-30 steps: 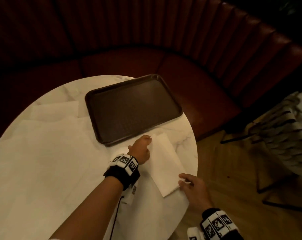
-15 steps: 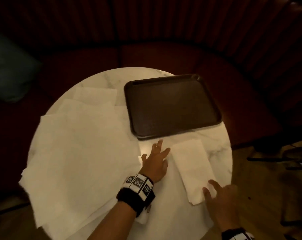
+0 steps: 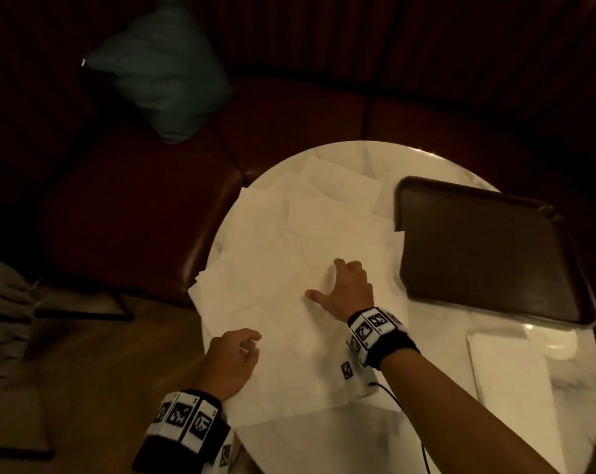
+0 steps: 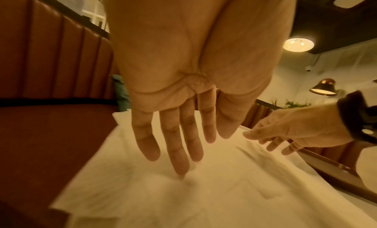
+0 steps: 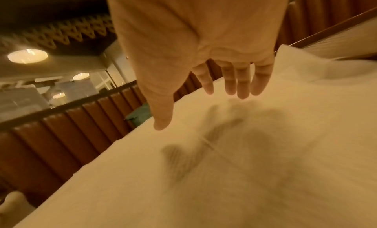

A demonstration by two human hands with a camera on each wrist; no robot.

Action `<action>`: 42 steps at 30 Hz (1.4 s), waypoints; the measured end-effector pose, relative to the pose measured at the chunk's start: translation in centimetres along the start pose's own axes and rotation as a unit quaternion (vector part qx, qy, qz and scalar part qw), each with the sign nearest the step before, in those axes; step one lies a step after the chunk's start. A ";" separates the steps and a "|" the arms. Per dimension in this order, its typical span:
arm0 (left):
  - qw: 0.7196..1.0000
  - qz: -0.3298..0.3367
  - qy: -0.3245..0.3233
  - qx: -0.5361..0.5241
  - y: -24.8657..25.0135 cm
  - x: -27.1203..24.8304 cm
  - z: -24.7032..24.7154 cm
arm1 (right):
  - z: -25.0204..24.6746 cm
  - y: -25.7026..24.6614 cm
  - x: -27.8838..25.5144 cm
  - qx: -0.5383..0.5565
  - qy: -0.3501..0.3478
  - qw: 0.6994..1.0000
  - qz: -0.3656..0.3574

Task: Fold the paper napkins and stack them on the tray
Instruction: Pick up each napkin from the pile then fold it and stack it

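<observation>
A loose pile of unfolded white paper napkins (image 3: 283,261) covers the left half of the round marble table (image 3: 324,436). My left hand (image 3: 235,357) is at the pile's near left edge, fingers straight and pointing down (image 4: 179,151), the middle fingertip touching the top sheet (image 4: 204,191). My right hand (image 3: 344,285) is spread over the middle of the pile, just above the paper (image 5: 244,167), holding nothing (image 5: 214,93). The dark brown tray (image 3: 488,254) lies bare at the right. One folded napkin (image 3: 515,388) lies on the table in front of the tray.
A red leather bench (image 3: 136,217) curves round the table's far side, with a teal cushion (image 3: 163,77) on it. A chair (image 3: 2,302) stands at the far left on the wooden floor. The table's near edge is bare marble.
The view has swung left. My right hand left the folded napkin and moved onto the pile; my left hand moved from beside the folded napkin to the pile's near left edge.
</observation>
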State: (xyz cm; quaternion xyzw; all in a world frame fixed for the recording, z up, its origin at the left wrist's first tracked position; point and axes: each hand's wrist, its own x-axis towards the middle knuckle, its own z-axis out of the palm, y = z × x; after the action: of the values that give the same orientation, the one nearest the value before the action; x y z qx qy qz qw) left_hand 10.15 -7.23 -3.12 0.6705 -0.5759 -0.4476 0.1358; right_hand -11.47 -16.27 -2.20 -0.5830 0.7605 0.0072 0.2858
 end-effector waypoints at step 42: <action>0.918 -0.038 0.017 -0.393 8.3 1.5 -0.6 | -10.8 2.9 -5.0 0.365 0.054 0.910 -0.190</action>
State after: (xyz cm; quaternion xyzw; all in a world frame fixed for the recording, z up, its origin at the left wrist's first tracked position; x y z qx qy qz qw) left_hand 5.15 -11.25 2.37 0.5919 -0.3248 -0.6317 0.3810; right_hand -17.86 -14.65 8.14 -0.5711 0.5991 -0.3567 0.4333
